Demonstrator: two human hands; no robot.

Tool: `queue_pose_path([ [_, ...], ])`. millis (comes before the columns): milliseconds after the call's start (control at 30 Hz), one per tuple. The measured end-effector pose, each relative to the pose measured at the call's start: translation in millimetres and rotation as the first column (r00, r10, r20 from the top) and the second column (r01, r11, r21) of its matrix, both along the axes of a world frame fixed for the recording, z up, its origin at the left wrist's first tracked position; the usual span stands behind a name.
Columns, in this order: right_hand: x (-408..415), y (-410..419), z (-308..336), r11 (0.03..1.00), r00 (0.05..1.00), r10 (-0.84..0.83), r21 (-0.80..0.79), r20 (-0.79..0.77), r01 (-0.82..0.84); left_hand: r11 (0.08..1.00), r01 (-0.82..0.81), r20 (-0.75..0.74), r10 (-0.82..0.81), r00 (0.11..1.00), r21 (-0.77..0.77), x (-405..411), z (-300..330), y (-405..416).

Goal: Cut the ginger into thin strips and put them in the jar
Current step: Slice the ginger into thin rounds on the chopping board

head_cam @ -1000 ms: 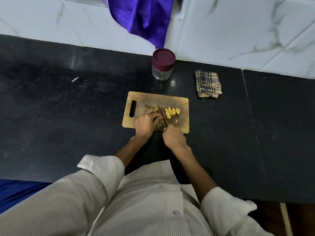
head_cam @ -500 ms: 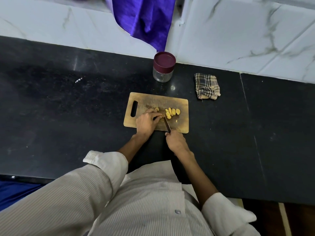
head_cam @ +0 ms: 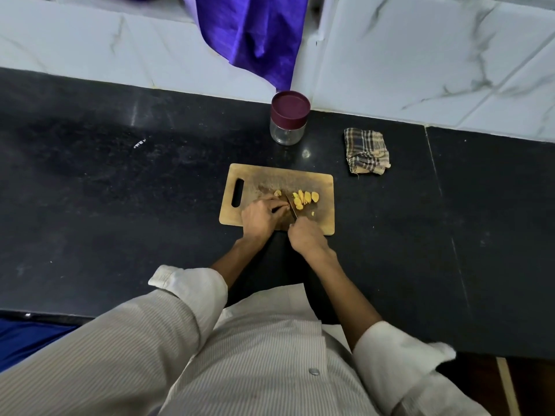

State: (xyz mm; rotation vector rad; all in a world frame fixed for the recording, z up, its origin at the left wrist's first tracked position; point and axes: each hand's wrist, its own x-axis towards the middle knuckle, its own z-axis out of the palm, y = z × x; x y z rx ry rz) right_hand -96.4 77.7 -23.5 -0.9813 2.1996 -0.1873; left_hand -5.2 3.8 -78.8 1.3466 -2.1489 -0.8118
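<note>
Knife, held in the right hand grip, has advanced beside the left hand grip pinning ginger; slices accumulate beyond, strips pending, jar still lidded.

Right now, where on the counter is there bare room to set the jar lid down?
Bare counter lies left of the cutting board, and between the board and the checked cloth. The board's near half is crowded: both hands, the knife and ginger slices. The jar stands behind it.
</note>
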Motion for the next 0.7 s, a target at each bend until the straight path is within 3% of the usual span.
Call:
queue_pose_path([
  [167, -5, 0, -3, 1.000, 0.998, -0.007, 0.002, 0.067, 0.006, 1.000, -0.016, 0.011, 0.016, 1.000, 0.020, 1, 2, 1],
  [233, -14, 5, -3, 0.994, 0.962, -0.105, -0.008, 0.251, 0.111, 0.999, -0.009, 0.012, 0.009, 1.000, 0.032, 1, 2, -1],
  [300, -21, 10, -2, 0.959, 0.848, -0.268, 0.043, 0.458, 0.280, 0.999, -0.005, 0.005, 0.004, 1.000, 0.041, 3, 2, -1],
  [367, -25, 13, -2, 0.945, 0.794, -0.310, 0.078, 0.522, 0.317, 0.999, -0.002, 0.013, 0.001, 1.000, 0.044, 3, 1, -2],
  [600, -25, 6, -2, 0.972, 0.860, -0.232, 0.080, 0.455, 0.220, 0.994, 0.103, 0.061, -0.106, 0.993, 0.043, -1, 11, 0],
  [700, -18, 3, -4, 0.996, 0.961, -0.084, 0.018, 0.262, 0.082, 0.999, 0.049, 0.101, -0.050, 0.994, 0.019, -3, 10, 2],
])
